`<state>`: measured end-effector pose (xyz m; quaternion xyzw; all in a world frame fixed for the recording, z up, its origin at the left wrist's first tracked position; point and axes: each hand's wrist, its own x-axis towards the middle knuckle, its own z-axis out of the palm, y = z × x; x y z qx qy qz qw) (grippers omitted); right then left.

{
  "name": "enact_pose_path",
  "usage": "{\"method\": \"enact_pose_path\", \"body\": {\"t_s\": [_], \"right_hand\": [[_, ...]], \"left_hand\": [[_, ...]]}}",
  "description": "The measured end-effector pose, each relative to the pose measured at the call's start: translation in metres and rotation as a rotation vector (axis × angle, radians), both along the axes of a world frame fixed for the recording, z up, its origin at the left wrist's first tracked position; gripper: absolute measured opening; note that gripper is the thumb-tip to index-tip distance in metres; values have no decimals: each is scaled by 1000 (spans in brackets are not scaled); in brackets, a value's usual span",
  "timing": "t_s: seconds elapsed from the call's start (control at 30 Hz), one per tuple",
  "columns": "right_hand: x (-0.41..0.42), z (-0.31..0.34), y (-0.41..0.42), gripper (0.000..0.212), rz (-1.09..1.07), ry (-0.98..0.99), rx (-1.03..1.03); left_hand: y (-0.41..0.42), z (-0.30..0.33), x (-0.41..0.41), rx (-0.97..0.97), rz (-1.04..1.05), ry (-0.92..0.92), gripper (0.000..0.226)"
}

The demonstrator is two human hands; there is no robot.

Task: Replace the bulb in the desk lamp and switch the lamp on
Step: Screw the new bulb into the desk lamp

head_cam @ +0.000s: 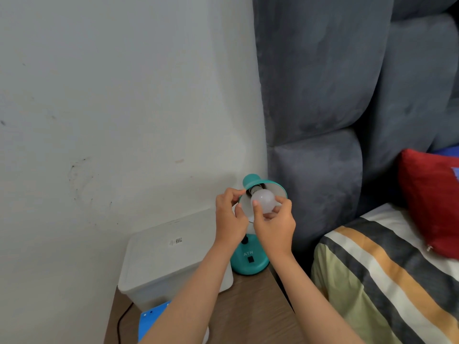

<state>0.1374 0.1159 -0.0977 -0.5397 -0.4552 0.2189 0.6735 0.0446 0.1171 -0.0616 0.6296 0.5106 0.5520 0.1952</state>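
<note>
Pinching the white bulb (263,201) with the fingertips of my right hand (274,225), I have its neck at the socket inside the teal shade (267,183), while my left hand (229,216) grips the shade's rim to steady it. The lamp (249,259) stands at the table's (248,301) far right corner, beside a white box (171,259). If I twist off-axis the thread could jam, and pushing hard might tip the lamp off that edge.

Both bare forearms reaching fwd, left hand (229,217) pinching w/ thumb and fingers, right hand (274,225) fingertips curled closed, palm up
</note>
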Motion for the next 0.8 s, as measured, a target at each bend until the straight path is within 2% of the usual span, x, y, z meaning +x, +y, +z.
{"method": "enact_pose_path", "body": {"t_s": [0.13, 0.23, 0.5, 0.67, 0.8], "right_hand": [[0, -1, -2, 61, 19, -126, 75], [2, -4, 1, 51, -18, -199, 92], [2, 2, 1, 45, -33, -181, 75], [5, 7, 0, 44, 1, -53, -11], [5, 10, -2, 45, -4, -71, -35]], "left_hand": [[-1, 1, 0, 5, 14, 11, 53], [0, 2, 1, 6, 11, 19, 53], [-1, 4, 2, 14, 0, 30, 51], [0, 3, 2, 19, 13, 27, 52], [0, 3, 1, 13, 20, 24, 49]]}}
